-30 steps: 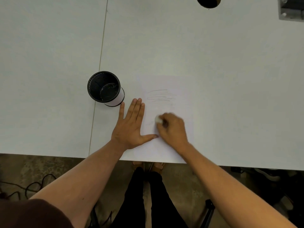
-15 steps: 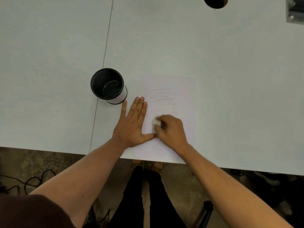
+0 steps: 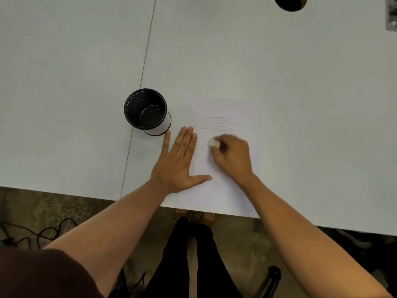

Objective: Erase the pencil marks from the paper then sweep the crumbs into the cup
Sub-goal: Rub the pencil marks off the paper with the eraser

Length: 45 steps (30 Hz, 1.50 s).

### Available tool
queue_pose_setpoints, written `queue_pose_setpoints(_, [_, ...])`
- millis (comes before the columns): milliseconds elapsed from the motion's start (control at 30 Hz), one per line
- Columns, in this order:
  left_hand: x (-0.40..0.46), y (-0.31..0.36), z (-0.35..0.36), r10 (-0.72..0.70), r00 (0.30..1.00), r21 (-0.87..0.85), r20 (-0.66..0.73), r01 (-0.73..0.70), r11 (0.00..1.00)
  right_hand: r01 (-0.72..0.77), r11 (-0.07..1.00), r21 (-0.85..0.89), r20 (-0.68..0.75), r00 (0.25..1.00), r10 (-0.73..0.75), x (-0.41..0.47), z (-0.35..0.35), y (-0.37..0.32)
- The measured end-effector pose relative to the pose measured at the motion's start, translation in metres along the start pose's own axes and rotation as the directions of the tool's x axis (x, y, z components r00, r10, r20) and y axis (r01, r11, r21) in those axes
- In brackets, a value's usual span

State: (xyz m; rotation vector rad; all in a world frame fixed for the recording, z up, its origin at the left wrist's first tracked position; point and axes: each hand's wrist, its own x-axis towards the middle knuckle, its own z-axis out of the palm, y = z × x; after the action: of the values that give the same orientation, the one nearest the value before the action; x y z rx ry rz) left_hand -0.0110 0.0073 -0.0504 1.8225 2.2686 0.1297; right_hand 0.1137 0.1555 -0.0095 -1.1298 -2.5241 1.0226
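Below, on the white table (image 3: 279, 72), left hand (image 3: 178, 164) flat, right hand (image 3: 233, 158) gripping eraser (image 3: 213, 143).

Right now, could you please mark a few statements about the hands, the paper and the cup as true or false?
1. The right hand holds a white eraser against the paper. True.
2. The left hand is lifted clear of the table. False: it lies flat, fingers spread, at the paper's left edge.
3. Pencil marks remain on the sheet beyond the eraser. True.
4. The black mesh cup lies tipped over to the right of the paper. False: it stands upright, left of the paper.
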Motion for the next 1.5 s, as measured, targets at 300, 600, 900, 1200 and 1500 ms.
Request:
queue_pose_setpoints(300, [0.0,-0.001,0.001,0.006,1.0,-0.028,-0.012,-0.007,1.0,0.057,0.998,0.036,0.128,0.99,-0.061,-0.04,0.012,-0.01])
queue_pose_setpoints(600, [0.0,0.0,0.0,0.005,1.0,-0.018,-0.014,-0.006,1.0,0.023,0.999,0.041,0.011,1.0,-0.024,-0.017,0.015,-0.008])
queue_pose_setpoints(900, [0.001,0.0,-0.001,-0.012,1.0,0.005,0.01,0.012,1.0,0.011,0.999,0.047,-0.057,0.998,-0.009,0.015,0.009,-0.005])
queue_pose_setpoints(1200, [0.0,-0.001,0.001,0.002,1.0,0.002,-0.003,-0.002,1.0,0.142,0.99,0.013,0.124,0.982,-0.143,-0.009,0.011,-0.006])
queue_pose_setpoints(1500, [0.0,-0.002,0.001,0.012,0.999,-0.012,-0.036,-0.012,1.0,0.138,0.989,0.052,0.16,0.976,-0.145,-0.035,0.017,-0.01])
